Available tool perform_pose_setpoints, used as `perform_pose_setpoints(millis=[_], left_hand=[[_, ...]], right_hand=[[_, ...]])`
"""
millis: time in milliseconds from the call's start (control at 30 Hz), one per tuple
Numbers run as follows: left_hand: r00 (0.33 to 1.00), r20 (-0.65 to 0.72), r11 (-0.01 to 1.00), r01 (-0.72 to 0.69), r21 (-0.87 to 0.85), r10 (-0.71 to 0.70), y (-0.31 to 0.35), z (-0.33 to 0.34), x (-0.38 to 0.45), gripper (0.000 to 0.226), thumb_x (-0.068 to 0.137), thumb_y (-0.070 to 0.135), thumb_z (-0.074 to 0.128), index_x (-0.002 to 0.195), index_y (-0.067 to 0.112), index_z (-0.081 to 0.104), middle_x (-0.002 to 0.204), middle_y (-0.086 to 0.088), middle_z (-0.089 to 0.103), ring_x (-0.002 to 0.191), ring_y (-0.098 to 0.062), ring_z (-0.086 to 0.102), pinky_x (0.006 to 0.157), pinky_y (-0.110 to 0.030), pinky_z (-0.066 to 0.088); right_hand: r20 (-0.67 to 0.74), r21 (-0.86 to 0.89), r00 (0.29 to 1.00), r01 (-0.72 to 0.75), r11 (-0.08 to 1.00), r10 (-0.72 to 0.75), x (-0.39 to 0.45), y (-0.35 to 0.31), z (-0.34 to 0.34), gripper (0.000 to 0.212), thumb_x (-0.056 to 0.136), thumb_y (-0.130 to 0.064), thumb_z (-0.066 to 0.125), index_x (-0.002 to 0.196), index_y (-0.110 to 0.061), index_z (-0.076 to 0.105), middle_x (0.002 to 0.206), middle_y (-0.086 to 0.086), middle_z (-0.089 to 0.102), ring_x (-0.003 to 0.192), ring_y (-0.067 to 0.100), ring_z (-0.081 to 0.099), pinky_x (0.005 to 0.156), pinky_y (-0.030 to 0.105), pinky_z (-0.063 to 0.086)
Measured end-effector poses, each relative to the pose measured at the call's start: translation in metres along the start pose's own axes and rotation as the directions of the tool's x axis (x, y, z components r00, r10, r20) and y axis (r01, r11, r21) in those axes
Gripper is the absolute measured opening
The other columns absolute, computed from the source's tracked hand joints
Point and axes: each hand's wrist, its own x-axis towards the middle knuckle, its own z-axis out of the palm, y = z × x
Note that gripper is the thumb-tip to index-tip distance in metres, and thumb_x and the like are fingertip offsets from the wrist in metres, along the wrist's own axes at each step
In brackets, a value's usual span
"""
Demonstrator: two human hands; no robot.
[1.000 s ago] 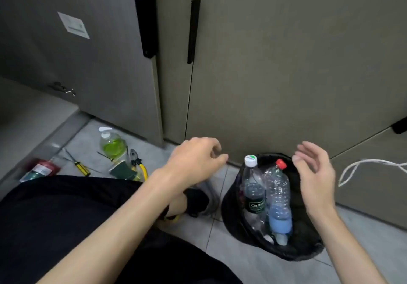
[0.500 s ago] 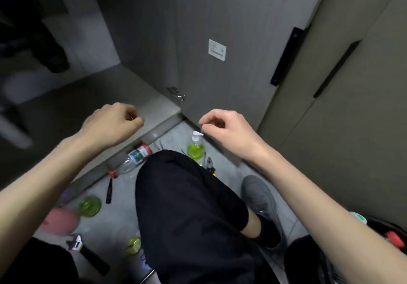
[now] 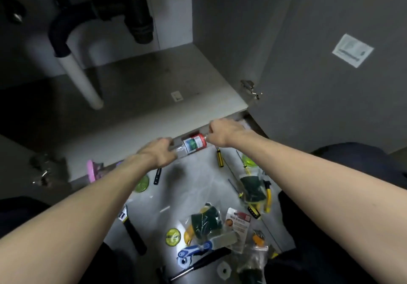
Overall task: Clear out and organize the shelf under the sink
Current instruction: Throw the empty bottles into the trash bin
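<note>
We see a grey tile floor under the hands, dark pipes far above them, and a grey door to their right.

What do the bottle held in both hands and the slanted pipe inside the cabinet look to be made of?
Bottle: clear, glossy plastic, probably; you see through the body, with a printed red-and-green label wrapped around it.
Pipe: smooth, matte white plastic by its look, joined above to black ribbed fittings.

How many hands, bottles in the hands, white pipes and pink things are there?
hands: 2, the left hand and the right hand
bottle in the hands: 1
white pipe: 1
pink thing: 1
Total: 5
</note>
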Motion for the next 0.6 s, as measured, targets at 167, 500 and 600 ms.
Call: perform_pose_setpoints(millis=[167,500,600], left_hand=[[0.999,-0.007,0.997,-0.031,-0.066,0.031,-0.010,0.048,0.047,0.054,0.085,0.036,0.062,0.136,0.022,0.049,0.126,-0.013,0.057,0.109,-0.032,0.058,0.083,-0.032,0.045],[0.998,0.025,0.987,-0.067,0.144,0.065,-0.026,0.120,0.121,0.091,0.085,0.039,0.070,0.155,0.011,0.018,0.149,-0.020,0.029,0.134,-0.039,0.035,0.107,-0.047,0.041],[0.997,0.079,0.998,-0.010,0.060,0.006,-0.023,0.129,0.123,0.086,0.083,0.046,0.073,0.149,0.013,0.027,0.143,-0.019,0.044,0.127,-0.037,0.049,0.102,-0.042,0.044]], right_hand=[[0.169,-0.017,0.975,-0.141,0.990,0.142,0.004,0.067,0.090,0.043,0.091,-0.034,0.054,0.130,-0.015,0.056,0.134,0.011,0.057,0.122,0.032,0.055,0.093,0.038,0.046],[0.303,0.043,0.931,-0.227,0.973,0.204,-0.052,0.152,0.183,0.059,0.095,-0.032,0.057,0.148,-0.014,0.041,0.147,0.013,0.041,0.130,0.034,0.047,0.102,0.045,0.048],[0.281,0.069,0.939,-0.224,0.972,0.196,-0.053,0.154,0.190,0.052,0.096,-0.031,0.055,0.144,-0.011,0.045,0.144,0.013,0.042,0.129,0.034,0.047,0.100,0.043,0.048]])
